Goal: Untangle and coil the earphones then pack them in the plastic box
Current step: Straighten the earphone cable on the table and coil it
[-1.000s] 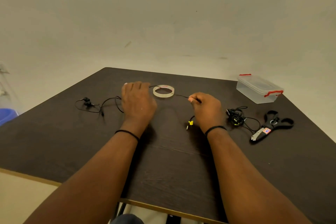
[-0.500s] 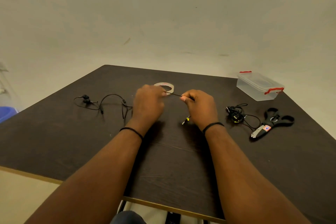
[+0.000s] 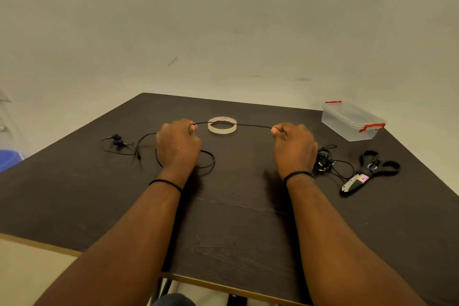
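Note:
A black earphone cable (image 3: 250,125) runs taut between my two hands, just above the dark table (image 3: 236,218). My left hand (image 3: 177,144) pinches it at the left end and my right hand (image 3: 294,146) pinches it at the right. Slack cable loops under my left hand and leads to the two earbuds (image 3: 118,140) lying at the far left. A second, tangled pair of earphones (image 3: 324,160) lies just right of my right hand. The clear plastic box (image 3: 352,120) with red clips stands closed at the back right.
A roll of clear tape (image 3: 222,125) lies behind the stretched cable. Black-handled scissors (image 3: 370,171) rest at the right, near the tangled pair. A blue tub (image 3: 8,159) shows past the table's left edge.
My hands were close together half a second ago; they have drawn apart, stretching the cable straight between them. The yellow plug near my right hand is no longer visible.

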